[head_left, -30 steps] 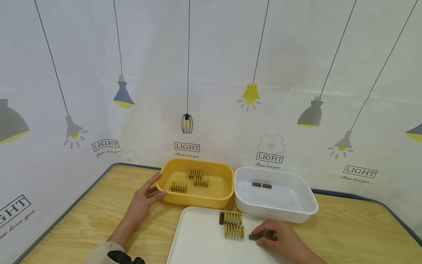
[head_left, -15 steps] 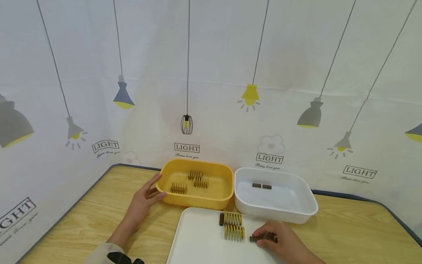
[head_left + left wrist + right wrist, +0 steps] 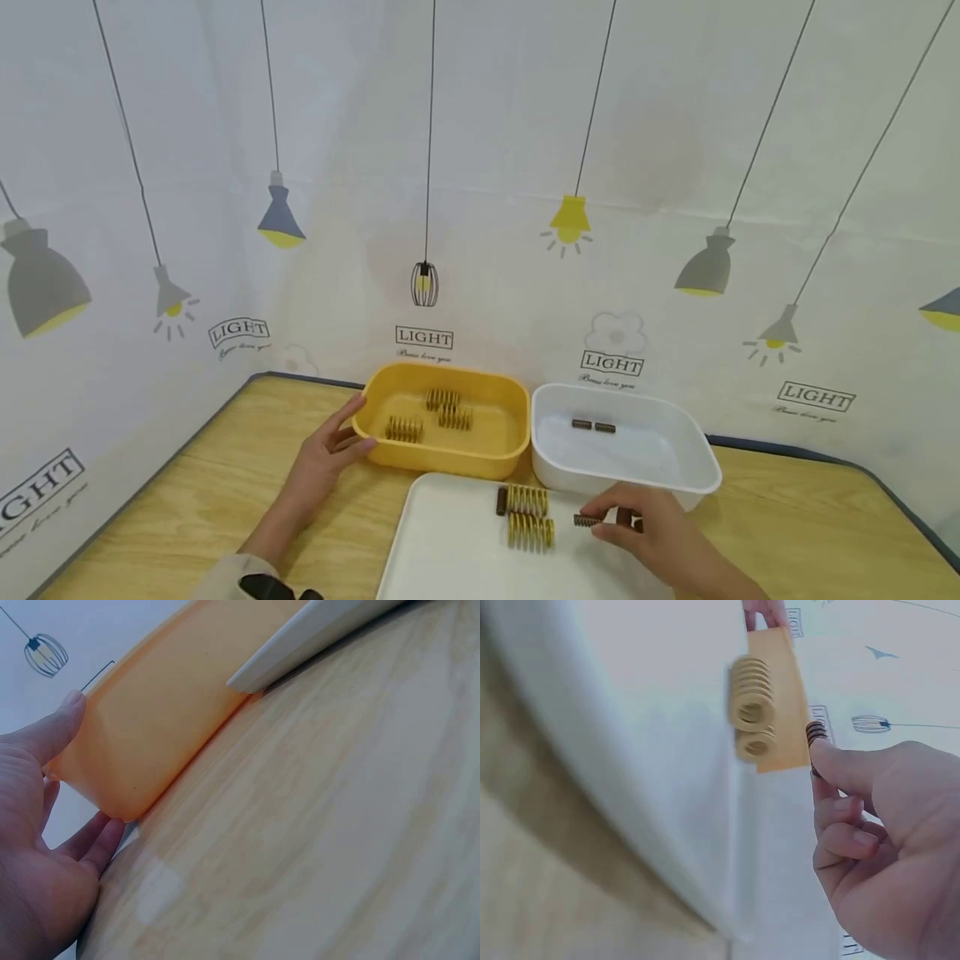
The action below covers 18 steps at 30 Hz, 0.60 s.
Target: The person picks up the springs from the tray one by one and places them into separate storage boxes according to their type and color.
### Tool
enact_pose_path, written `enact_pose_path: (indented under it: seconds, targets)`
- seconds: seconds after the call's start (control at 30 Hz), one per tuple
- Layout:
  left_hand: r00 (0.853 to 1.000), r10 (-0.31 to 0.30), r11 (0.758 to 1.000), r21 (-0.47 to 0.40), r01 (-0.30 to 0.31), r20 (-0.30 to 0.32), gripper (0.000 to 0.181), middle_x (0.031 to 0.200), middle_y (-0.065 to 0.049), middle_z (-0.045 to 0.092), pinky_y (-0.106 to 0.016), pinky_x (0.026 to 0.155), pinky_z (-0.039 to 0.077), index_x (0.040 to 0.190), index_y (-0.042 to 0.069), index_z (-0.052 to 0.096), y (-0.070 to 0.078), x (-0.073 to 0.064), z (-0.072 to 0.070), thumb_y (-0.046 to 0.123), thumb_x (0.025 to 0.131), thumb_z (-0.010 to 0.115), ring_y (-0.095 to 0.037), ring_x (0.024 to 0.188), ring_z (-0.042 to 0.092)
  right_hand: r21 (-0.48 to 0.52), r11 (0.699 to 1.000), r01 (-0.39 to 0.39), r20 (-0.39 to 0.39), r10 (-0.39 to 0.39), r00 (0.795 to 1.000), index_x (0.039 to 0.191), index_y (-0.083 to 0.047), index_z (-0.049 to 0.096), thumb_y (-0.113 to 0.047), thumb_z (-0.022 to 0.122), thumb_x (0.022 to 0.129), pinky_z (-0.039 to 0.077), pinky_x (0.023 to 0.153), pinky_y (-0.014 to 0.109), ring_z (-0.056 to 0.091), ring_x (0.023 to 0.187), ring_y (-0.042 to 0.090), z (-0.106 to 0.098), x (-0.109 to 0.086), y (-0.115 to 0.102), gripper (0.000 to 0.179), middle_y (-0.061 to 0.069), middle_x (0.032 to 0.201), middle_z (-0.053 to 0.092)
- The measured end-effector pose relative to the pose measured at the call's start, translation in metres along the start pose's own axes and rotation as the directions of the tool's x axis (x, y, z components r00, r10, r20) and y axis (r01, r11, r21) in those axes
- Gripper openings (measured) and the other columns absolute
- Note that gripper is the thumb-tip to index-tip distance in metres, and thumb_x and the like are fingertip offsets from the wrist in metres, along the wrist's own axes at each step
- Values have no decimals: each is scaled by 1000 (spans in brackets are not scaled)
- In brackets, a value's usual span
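My right hand pinches a small dark coil spring between thumb and index finger, above the right part of the white tray. Dark brown shapes also show among its curled fingers; I cannot tell whether these are more springs. To its left on the tray, two larger gold springs lie one behind the other, with a dark spring upright beside the back one. My left hand touches the left end of the yellow bin, fingers spread, thumb along the front corner.
Several gold springs lie inside the yellow bin. Right of it stands a white bin holding two dark springs in line. A lamp-print curtain hangs behind the wooden table.
My right hand has lifted the dark spring slightly and moved it a little back and to the right, toward the white bin. The left hand stays at the yellow bin.
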<state>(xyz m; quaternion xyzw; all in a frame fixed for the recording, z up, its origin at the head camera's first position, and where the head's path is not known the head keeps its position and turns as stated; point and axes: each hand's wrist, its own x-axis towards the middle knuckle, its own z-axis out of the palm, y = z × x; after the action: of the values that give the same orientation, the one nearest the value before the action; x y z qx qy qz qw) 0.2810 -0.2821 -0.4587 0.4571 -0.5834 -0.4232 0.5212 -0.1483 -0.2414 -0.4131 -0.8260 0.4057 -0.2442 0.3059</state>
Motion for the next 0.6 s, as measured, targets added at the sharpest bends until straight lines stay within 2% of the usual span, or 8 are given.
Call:
enact_pose_path:
  seconds: [0.1,0.33,0.6]
  targets:
    - [1000,-2,1000,16,1,2,63,145,6,19,-19,82,42,139,18,33,1,0,0,22,83,63,-29,118,39,-13,999,48,-61,-48,997,96,-24,65,-25,64,81,45,59,23,54,71,10,-5,3,-4,15,-10,91,63]
    - [1000,-9,999,33,9,-2,65,145,7,21,-20,83,42,138,21,33,-1,-1,0,26,82,64,-28,118,39,-64,993,100,-162,-109,981,96,-23,65,-25,65,81,45,57,24,54,69,10,-13,15,-3,15,-10,91,63]
    - [1000,9,1000,-10,-9,8,64,146,5,19,-21,82,43,138,19,33,-1,1,1,22,83,64,-28,118,39,-94,996,9,-182,-27,983,93,-24,66,-30,64,81,46,61,24,55,71,9,-23,32,0,14,-12,92,63]
